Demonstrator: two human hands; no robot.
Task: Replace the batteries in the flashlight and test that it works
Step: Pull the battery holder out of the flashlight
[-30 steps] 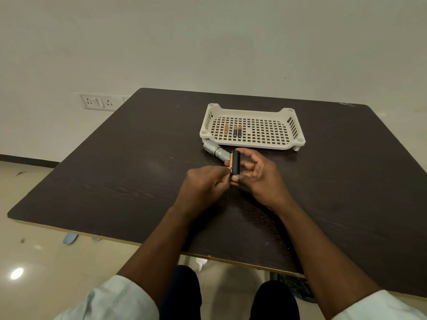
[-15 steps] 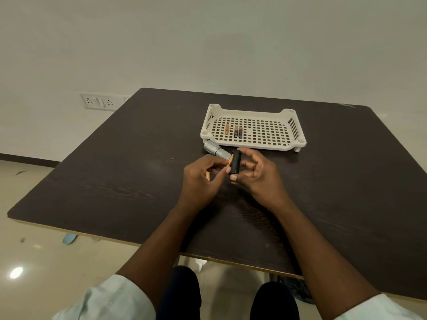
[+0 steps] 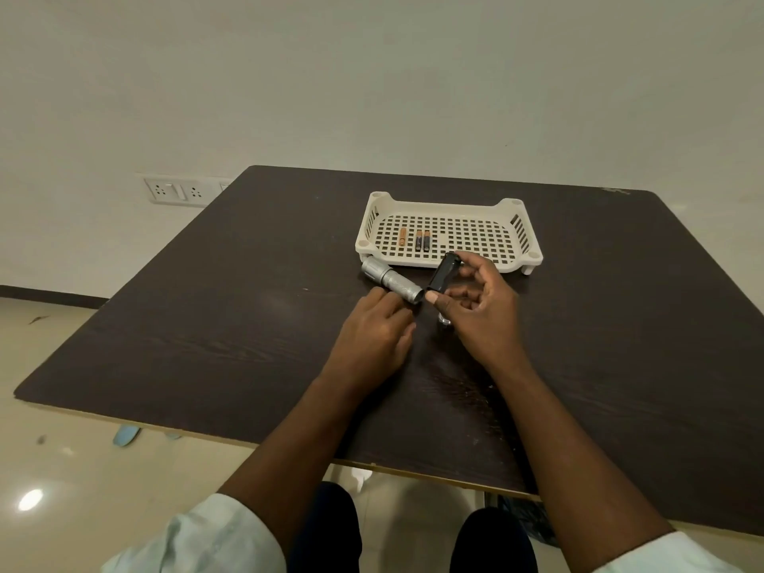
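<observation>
A silver flashlight (image 3: 388,279) lies on the dark table (image 3: 248,324) just in front of the tray, its open rear end pointing toward me. My left hand (image 3: 372,337) rests on the table with its fingertips closed on that rear end. My right hand (image 3: 475,308) holds a black battery holder (image 3: 444,275) tilted between thumb and fingers, a little above the table and right beside the flashlight's opening. Under my right hand a small silvery part (image 3: 444,321) stands on the table, mostly hidden. Three batteries (image 3: 415,240) lie in the tray.
The white perforated tray (image 3: 508,208) stands at the far middle of the table, just beyond both hands. A wall socket panel (image 3: 177,191) is on the wall at left. The table's near edge runs just above my knees.
My left hand let go of the holder and dropped left onto the flashlight's rear end. My right hand tilted the holder and lifted it toward the tray. The small orange battery is out of sight.
</observation>
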